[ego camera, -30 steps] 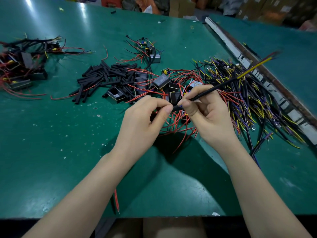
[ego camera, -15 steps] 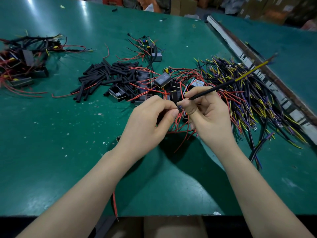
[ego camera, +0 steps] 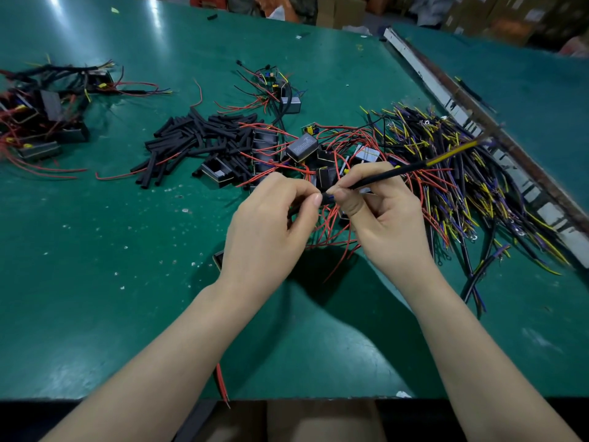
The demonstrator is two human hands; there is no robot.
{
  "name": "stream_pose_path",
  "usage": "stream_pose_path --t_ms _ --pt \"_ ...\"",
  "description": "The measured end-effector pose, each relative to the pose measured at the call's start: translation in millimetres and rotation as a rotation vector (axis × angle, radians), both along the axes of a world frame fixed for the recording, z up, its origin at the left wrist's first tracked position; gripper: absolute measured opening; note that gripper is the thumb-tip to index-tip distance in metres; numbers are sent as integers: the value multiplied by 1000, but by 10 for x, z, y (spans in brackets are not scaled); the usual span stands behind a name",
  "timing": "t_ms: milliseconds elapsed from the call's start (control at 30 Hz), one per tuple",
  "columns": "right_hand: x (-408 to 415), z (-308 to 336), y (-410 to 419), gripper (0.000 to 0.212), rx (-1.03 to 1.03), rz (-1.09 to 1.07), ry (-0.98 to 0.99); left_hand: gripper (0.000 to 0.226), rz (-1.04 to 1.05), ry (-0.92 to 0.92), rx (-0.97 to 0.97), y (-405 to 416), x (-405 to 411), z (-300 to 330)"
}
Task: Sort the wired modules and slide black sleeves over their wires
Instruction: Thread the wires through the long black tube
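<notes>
Our right grip (ego camera: pixel 379 212) pinches the black sleeve (ego camera: pixel 387 176) on a yellow-ended wire; our left grip (ego camera: pixel 274 218) pinches the sleeve's near end. Wired modules (ego camera: pixel 302 148) and loose sleeves (ego camera: pixel 197 138) lie mid-table (ego camera: pixel 95 282), wire bundles (ego camera: pixel 478 186) toward its right edge.

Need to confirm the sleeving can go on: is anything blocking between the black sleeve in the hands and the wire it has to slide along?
Nothing visible does. The left hand and right hand meet at the black sleeve, and the sleeved wire runs free up and to the right, above the wire pile.
</notes>
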State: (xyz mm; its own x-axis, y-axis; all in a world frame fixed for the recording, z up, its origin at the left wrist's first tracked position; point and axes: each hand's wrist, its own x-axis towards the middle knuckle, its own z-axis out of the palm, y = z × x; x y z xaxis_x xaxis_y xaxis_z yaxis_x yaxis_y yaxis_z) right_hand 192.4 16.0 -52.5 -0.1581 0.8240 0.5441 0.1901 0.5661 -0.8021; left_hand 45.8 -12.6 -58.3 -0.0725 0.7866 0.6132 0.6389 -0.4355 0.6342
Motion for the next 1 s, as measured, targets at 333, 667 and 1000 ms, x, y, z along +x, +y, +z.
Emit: stream_pose_path --t_ms 333,667,1000 --pt "-11 7 17 17 -42 -20 58 16 -78 22 -23 85 0 21" --pt "15 51 9 8 -215 69 214 11 -177 -89 -60 90 -47 75" --pt "-8 51 -3 5 -224 69 316 14 -177 -102 -66 98 -37 62"
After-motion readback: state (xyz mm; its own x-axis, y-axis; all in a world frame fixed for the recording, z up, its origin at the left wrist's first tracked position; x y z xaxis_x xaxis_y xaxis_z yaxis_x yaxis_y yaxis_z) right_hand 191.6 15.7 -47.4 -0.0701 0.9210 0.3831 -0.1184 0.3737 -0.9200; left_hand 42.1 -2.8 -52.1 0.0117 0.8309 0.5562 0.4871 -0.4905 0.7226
